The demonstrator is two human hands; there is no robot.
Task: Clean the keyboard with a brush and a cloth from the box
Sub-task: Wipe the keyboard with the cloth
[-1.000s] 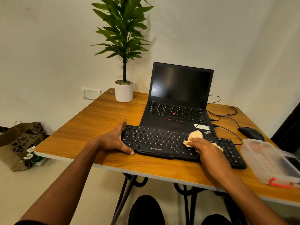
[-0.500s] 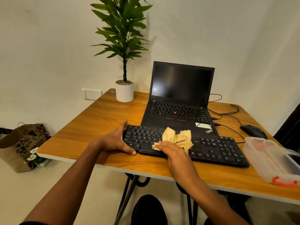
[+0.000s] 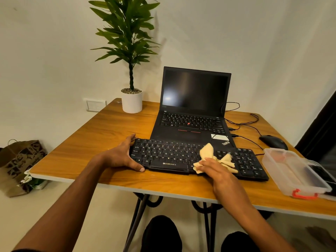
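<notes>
A black keyboard lies across the front of the wooden table. My left hand grips its left end, thumb on the front edge. My right hand presses a crumpled yellow cloth onto the keys right of the middle. The cloth sticks out above and to the right of my fingers. A clear plastic box with a red latch stands at the table's right edge. No brush is visible.
An open black laptop stands right behind the keyboard, with cables and a black mouse to its right. A potted plant stands at the back left. A paper bag sits on the floor, left.
My right hand swept the cloth left to the keyboard's middle, then back to the right. My left hand stayed on the keyboard's left end.
</notes>
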